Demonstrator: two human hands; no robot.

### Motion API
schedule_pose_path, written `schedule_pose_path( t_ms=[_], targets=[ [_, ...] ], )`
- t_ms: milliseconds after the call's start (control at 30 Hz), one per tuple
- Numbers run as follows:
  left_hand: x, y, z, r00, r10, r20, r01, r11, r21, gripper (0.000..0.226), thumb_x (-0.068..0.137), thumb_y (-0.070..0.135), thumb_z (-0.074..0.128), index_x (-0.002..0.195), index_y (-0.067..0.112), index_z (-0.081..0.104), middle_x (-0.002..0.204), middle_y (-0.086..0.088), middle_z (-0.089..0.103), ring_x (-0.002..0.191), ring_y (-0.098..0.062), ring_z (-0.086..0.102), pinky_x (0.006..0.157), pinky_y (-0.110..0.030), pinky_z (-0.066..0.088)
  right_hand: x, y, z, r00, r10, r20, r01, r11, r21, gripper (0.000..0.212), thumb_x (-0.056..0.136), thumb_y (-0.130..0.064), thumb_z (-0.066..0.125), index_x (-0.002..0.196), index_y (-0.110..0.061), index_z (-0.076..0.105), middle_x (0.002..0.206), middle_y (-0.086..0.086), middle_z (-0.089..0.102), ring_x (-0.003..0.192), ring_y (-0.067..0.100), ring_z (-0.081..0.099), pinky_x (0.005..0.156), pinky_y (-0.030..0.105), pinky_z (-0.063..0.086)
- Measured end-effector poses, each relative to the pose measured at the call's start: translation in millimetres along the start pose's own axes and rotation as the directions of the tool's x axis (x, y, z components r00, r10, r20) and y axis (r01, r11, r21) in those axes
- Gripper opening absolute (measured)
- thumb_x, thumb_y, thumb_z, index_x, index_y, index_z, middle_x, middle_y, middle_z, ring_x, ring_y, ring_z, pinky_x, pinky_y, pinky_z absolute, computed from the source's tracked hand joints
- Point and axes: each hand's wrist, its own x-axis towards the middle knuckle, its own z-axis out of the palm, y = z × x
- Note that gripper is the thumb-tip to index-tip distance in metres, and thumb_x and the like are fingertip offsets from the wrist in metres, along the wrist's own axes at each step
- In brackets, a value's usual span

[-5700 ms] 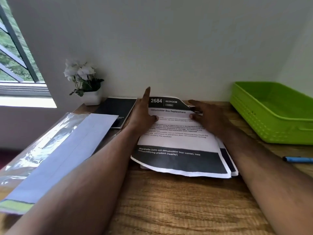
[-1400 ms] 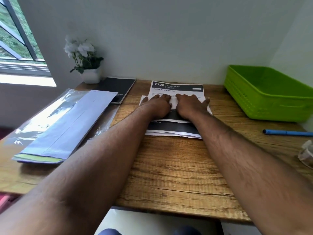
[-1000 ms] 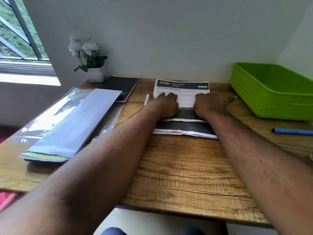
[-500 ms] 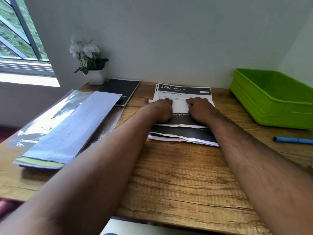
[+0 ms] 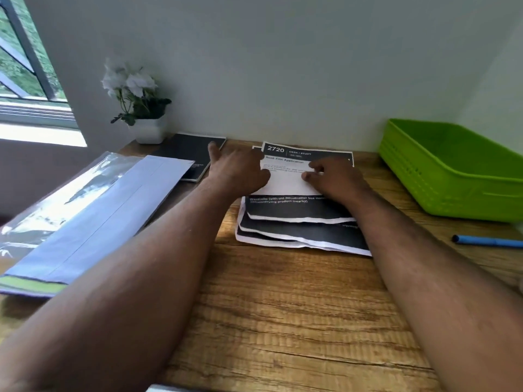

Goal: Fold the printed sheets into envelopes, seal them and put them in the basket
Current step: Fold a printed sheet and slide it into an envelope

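Paper sheets [image 5: 294, 222] lie under both hands (left [image 5: 237, 171], right [image 5: 334, 176]).

A brown wood-grain tabletop [image 5: 283, 306] fills the near scene and runs to a plain pale grey-white wall [image 5: 268, 58] at the far side. At far left a dark-framed window [image 5: 25, 52] shows green foliage outside, and daylight falls brightly on its white sill [image 5: 39, 134]. A second pale wall closes the right
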Motion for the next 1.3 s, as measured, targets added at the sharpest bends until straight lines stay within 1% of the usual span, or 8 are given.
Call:
schedule_pose_path(
  t_ms=[167,367,500,733,900,1033,1167,1300],
  targets=[
    [0.6,-3.8,-0.9,0.984,-0.017,0.179,0.033,0.996,-0.087,0.05,0.08,0.067,0.061,0.119,0.036,0.061,0.129,0.006,0.056,0.129,-0.02,0.041,0.105,-0.051,0.021,-3.7,-3.2,-4.0,0.999,-0.003,0.043,0.01,0.986,-0.169,0.058,0.083,-0.064,0.053,0.134,-0.035,0.05,0.143,-0.007,0.048,0.136,0.019,0.037,0.111,0.05,0.014],
    [-4.4,-3.5,-9.5,0.983,-0.003,-0.182,-0.057,0.944,-0.325,0.022,0.081,0.037,0.073,0.099,0.027,0.065,0.103,0.007,0.054,0.109,-0.02,0.051,0.081,-0.035,0.021,-5.8,-10.0,-10.5,0.976,-0.159,-0.15,0.152,0.987,-0.058,0.039,0.081,-0.055,0.062,0.111,-0.031,0.066,0.126,-0.005,0.06,0.125,0.023,0.042,0.098,0.039,0.023],
    [-8.9,0.6,-17.6,0.923,-0.009,-0.385,-0.165,0.895,-0.415,0.013,0.085,0.027,0.07,0.094,0.021,0.064,0.096,0.008,0.062,0.098,-0.018,0.057,0.079,-0.033,0.019,-12.4,-15.1,-20.7,0.828,-0.361,-0.429,0.298,0.931,-0.209,0.022,0.086,-0.045,0.059,0.092,-0.026,0.068,0.105,-0.008,0.066,0.109,0.023,0.051,0.085,0.043,0.024],
    [-16.1,-3.6,-10.8,0.981,0.021,-0.192,-0.068,0.968,-0.242,0.022,0.081,0.004,0.059,0.088,0.026,0.058,0.096,0.001,0.067,0.094,-0.025,0.06,0.088,-0.031,0.035,-25.3,-29.5,-20.2,0.696,-0.612,-0.376,0.388,0.761,-0.519,0.012,0.082,-0.031,0.06,0.081,-0.024,0.07,0.112,-0.009,0.069,0.107,0.018,0.06,0.087,0.038,0.02],
    [-18.1,-2.2,-15.4,0.973,0.103,0.208,-0.05,0.969,-0.242,0.018,0.087,0.006,0.053,0.094,0.016,0.066,0.109,0.0,0.062,0.101,-0.024,0.059,0.093,-0.042,0.051,-28.0,-35.2,-13.7,0.848,-0.515,-0.124,0.409,0.784,-0.467,0.008,0.083,-0.031,0.059,0.082,-0.026,0.064,0.106,-0.005,0.068,0.108,0.018,0.059,0.092,0.039,0.027],
    [-13.5,3.4,-12.0,0.993,0.038,0.109,-0.011,0.972,-0.235,0.02,0.089,0.012,0.052,0.096,0.02,0.069,0.112,-0.004,0.068,0.102,-0.025,0.063,0.093,-0.04,0.052,-26.6,-24.8,-8.6,0.93,-0.356,0.089,0.366,0.916,-0.164,0.015,0.082,-0.042,0.06,0.084,-0.027,0.06,0.108,-0.007,0.068,0.107,0.016,0.058,0.102,0.037,0.03],
    [-14.9,14.7,1.0,0.993,0.06,0.098,-0.022,0.936,-0.351,0.036,0.097,0.016,0.046,0.13,0.019,0.06,0.139,-0.005,0.056,0.128,-0.025,0.051,0.109,-0.034,0.038,-28.4,-25.1,-9.8,0.939,-0.319,0.131,0.298,0.941,0.163,0.017,0.088,-0.03,0.062,0.094,-0.016,0.067,0.108,0.004,0.069,0.102,0.022,0.062,0.094,0.038,0.047],
    [-11.5,18.2,13.5,0.971,0.071,0.227,0.001,0.953,-0.303,0.041,0.102,0.029,0.04,0.142,0.023,0.048,0.147,-0.004,0.048,0.135,-0.026,0.043,0.112,-0.038,0.034,-25.3,-35.9,1.5,0.961,-0.27,0.064,0.266,0.962,0.064,0.026,0.096,-0.022,0.049,0.114,-0.013,0.066,0.118,0.011,0.066,0.11,0.028,0.059,0.092,0.035,0.046]
  ],
)
